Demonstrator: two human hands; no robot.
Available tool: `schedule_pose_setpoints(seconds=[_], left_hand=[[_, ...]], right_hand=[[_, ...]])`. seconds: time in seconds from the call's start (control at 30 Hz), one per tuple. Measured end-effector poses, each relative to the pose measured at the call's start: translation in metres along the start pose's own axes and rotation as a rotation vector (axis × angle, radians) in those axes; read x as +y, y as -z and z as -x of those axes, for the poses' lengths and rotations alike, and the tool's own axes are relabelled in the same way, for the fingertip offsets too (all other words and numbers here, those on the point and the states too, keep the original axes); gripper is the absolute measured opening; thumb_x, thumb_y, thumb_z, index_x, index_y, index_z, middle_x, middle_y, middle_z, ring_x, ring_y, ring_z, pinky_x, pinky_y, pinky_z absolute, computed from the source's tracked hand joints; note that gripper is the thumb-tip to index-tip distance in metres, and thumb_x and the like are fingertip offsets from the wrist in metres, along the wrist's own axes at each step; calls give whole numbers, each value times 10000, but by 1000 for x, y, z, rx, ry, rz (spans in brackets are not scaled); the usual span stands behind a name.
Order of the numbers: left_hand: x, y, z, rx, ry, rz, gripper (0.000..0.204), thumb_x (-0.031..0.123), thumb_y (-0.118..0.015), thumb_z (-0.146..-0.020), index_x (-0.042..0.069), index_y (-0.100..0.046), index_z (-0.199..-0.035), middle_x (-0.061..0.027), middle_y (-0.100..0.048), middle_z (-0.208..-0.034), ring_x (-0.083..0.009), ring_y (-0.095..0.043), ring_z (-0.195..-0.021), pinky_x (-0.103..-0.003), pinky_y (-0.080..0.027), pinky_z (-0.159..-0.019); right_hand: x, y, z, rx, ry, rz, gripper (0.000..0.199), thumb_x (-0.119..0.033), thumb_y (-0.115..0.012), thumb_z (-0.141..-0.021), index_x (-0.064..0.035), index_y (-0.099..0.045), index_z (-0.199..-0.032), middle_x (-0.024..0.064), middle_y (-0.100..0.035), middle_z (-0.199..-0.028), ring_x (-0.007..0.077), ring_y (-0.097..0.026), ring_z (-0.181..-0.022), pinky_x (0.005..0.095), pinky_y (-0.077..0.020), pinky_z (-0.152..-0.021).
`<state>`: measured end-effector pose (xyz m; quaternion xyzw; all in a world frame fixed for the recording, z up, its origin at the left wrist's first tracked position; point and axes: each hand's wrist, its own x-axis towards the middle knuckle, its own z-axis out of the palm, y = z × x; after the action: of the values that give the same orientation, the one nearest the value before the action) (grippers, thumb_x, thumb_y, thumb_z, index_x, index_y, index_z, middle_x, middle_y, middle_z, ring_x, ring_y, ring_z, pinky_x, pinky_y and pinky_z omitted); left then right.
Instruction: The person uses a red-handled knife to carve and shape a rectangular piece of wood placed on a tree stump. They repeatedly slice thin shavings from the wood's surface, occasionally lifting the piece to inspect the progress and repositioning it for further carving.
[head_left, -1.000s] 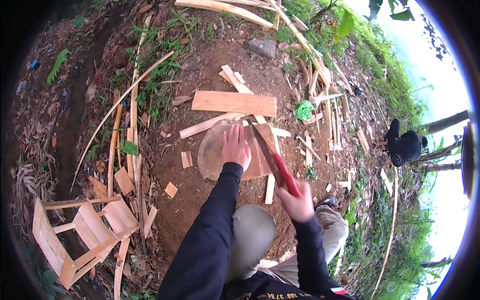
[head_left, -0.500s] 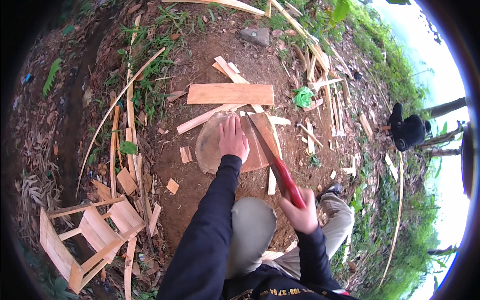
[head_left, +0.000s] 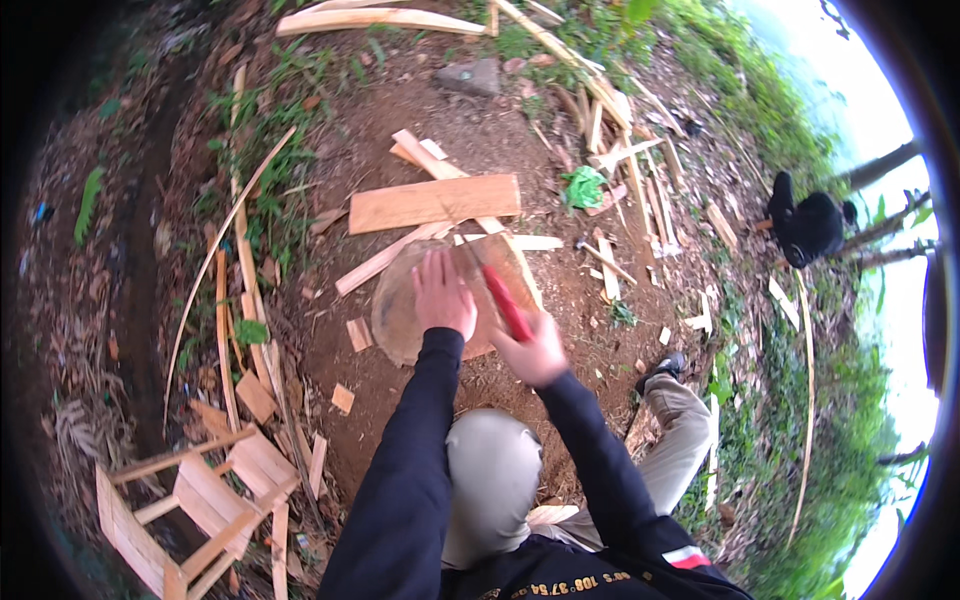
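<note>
My left hand (head_left: 443, 293) lies flat, fingers stretched away from me, on a wooden board (head_left: 508, 262) that rests on a round log stump (head_left: 396, 302). My right hand (head_left: 532, 350) is wrapped around the red handle of a handsaw (head_left: 507, 303). The saw's blade reaches forward across the board, just right of my left fingers, and its tip extends toward a loose plank (head_left: 405, 202) beyond the stump. Part of the board is hidden under my left hand and the saw.
Thin wood strips (head_left: 385, 257) lie around the stump. A hammer (head_left: 604, 262) and a green plastic bag (head_left: 584, 187) are to the right. A small wooden frame (head_left: 205, 515) stands at the lower left. Someone in dark clothing (head_left: 808, 225) is at the far right.
My right hand has pushed the saw forward and to the left, away from me. My left hand stays flat on the board, while the whole view has shifted slightly.
</note>
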<state>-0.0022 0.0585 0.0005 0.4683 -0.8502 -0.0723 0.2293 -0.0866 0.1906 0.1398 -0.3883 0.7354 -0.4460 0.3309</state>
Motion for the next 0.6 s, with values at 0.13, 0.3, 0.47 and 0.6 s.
schedule_pose_setpoints(seconds=[0.13,0.3,0.47,0.6], left_hand=[[-24,0,11,66,-14,-52,557,195,-466,-917,-23,-413,-1427,-176,-428,-1468,-332,-350,-1411,-536,-246,-1175],[-17,7,10,100,-28,-21,557,188,-478,-915,-28,-416,-1425,-176,-434,-1464,-333,-354,-1408,-544,-258,-1168],[-12,-7,7,60,-28,-6,581,186,-511,-899,-32,-401,-1426,-180,-423,-1468,-335,-328,-1425,-543,-220,-1184],[-29,10,15,65,-9,-37,587,185,-510,-901,-31,-390,-1433,-177,-419,-1475,-330,-320,-1430,-538,-218,-1188]], right_hand=[[-25,7,29,-89,-51,31,308,-168,-692,-761,9,-477,-629,82,-423,-496,130,-438,-498,347,-402,-489],[-41,42,89,-132,-153,-88,254,-101,-676,-748,-24,-493,-590,29,-469,-493,85,-477,-484,326,-422,-486],[-21,-9,-11,-8,-26,-9,314,-178,-699,-776,-6,-491,-615,29,-439,-504,106,-441,-502,339,-405,-483],[-41,31,70,-142,-79,-78,280,-123,-681,-757,-15,-482,-592,19,-414,-495,80,-426,-488,317,-389,-479]])
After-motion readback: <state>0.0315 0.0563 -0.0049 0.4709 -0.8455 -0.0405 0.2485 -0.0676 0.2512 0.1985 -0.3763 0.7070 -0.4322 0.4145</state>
